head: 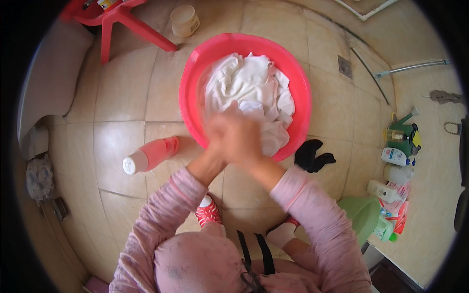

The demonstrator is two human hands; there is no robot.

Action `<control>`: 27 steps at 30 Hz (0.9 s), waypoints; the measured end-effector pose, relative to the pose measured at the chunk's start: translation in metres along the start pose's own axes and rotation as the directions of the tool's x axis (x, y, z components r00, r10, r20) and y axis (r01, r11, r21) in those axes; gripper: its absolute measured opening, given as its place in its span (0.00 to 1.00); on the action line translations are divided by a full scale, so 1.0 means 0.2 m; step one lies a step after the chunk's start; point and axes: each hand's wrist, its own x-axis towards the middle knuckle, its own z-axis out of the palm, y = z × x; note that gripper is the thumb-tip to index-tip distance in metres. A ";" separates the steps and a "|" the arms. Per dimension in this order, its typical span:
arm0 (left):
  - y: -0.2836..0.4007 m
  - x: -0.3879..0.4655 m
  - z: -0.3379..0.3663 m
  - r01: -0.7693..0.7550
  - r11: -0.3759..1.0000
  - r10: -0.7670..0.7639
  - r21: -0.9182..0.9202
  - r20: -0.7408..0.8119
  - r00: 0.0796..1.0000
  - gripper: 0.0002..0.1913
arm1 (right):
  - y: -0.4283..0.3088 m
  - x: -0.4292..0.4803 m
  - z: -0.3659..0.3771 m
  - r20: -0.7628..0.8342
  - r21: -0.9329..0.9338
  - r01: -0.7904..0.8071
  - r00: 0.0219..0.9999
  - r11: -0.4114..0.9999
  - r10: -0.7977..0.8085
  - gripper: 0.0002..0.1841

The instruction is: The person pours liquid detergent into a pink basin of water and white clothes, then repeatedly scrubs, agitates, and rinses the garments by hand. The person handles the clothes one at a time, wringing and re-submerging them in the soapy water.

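Note:
My left hand (217, 132) and my right hand (243, 141) are pressed together above the near side of a pink plastic basin (301, 84). Both are blurred, and their fingers overlap. Wet white cloth (245, 80) lies crumpled in the basin, partly behind my hands. A brighter white piece of fabric (251, 107) shows right at my fingers; whether they grip it is hidden by the blur. On the floor to the left of the basin is a bottle of pink liquid (157, 154) with a white cap. Black socks or similar dark cloth (313, 157) lie against the basin's right side.
A red plastic stool (135, 27) and a lidded jar (184, 21) stand beyond the basin. Along the right wall are a green watering can (403, 128), several bottles including a white pump bottle (394, 156), and a green basin (361, 216). A floor drain (344, 67) is at upper right.

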 end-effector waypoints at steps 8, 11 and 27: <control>-0.02 -0.01 0.03 0.004 0.999 -0.005 -0.034 -0.025 1.000 0.24 | -0.38 -0.17 -0.04 -0.022 0.165 0.356 0.934 0.920 -0.357 0.07; -0.03 0.01 0.00 0.037 0.999 -0.037 -0.040 -0.009 0.999 0.22 | -0.23 -0.11 0.03 0.090 0.164 0.065 0.993 0.984 -0.080 0.10; -0.04 0.06 -0.11 0.116 0.992 -0.104 -0.059 0.174 0.979 0.19 | -0.20 -0.05 -0.08 -0.080 0.105 -0.045 0.995 0.993 0.054 0.09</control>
